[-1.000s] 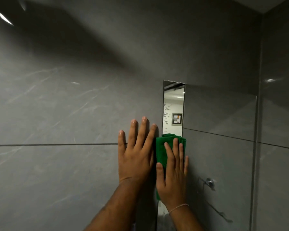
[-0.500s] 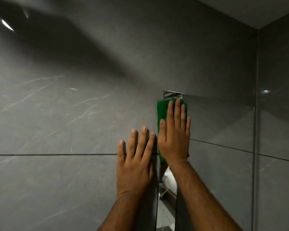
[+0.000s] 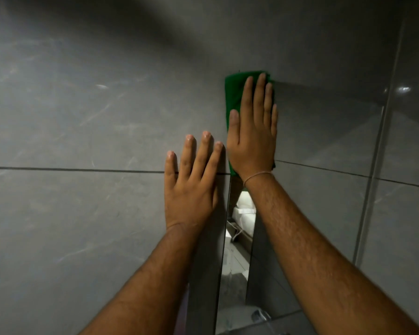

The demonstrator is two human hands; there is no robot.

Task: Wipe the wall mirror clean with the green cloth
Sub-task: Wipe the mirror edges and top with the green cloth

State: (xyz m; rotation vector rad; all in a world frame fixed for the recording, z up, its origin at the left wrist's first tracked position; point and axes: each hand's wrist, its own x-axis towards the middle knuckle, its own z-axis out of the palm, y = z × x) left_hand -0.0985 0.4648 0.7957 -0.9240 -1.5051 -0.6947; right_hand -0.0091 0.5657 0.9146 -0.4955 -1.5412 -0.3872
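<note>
A wall mirror (image 3: pixel 324 141) is set in the grey tiled wall, and its left edge runs down the middle of the head view. My right hand (image 3: pixel 253 134) lies flat on a folded green cloth (image 3: pixel 232 93) and presses it against the mirror's top left corner. The hand hides most of the cloth. My left hand (image 3: pixel 191 184) rests flat on the tile just left of the mirror's edge, fingers spread, holding nothing.
Grey tiles (image 3: pixel 70 117) with a dark grout line fill the left side. A corner with another tiled wall (image 3: pixel 411 165) stands on the right. The mirror reflects a bright strip of a room (image 3: pixel 242 226) and a chrome fitting (image 3: pixel 260 315) low down.
My right hand has slid the green cloth up the mirror's left edge to its top corner. My left hand has stayed pressed on the tile. The view has tilted upward.
</note>
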